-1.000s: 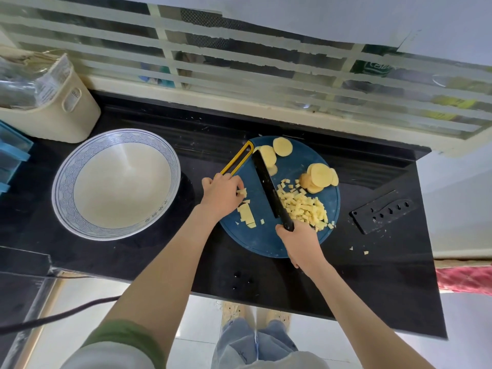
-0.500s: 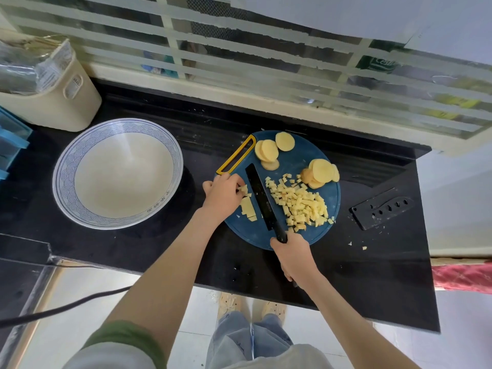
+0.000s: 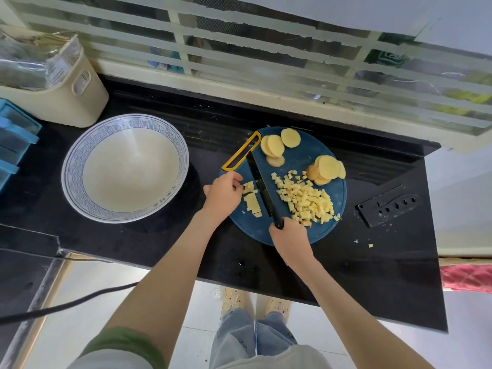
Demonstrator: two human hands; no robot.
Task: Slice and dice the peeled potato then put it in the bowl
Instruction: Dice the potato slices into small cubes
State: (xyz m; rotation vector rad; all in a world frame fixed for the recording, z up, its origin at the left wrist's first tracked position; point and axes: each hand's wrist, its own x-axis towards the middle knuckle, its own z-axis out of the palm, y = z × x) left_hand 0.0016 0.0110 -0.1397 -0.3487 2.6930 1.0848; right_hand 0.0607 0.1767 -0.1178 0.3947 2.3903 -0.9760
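Bowl (image 3: 80, 145) sat at 9 o'clock from the board (image 3: 300, 158), empty, no potato in it yet.

Left hand (image 3: 222, 194) was at the board's 9 o'clock edge, fingers curled, tips pinning the strips (image 3: 251, 202) in place. The strips were thin, wet-looking and stacked, so probably slippery and prone to sliding apart. The hold belonged on top near the uncut end, fingertips tucked back from the blade.

Knife (image 3: 262, 187) ran from 11 to 6 o'clock, with its blade just beside the strips on their right. Whether the edge was touching the board couldn't be told.

Slices (image 3: 274, 146) lay uncut at 12 o'clock, with a second stack at 2 o'clock. They looked stiff, light and flat, and should stack fine but could skate on the wet board.

Dice (image 3: 306, 199) were piled loose at 4 o'clock. They were small and light and would scatter, so better to scoop them with the blade flat or tip the board than to pinch them. A few bits were already off on the counter (image 3: 399, 262).

Right hand (image 3: 288, 241) was at 6 o'clock, clenched around the knife handle.

Sheath (image 3: 388, 206) lay at 3 o'clock, off the board and untouched.

Judgement: roughly half diced, transfer not started.
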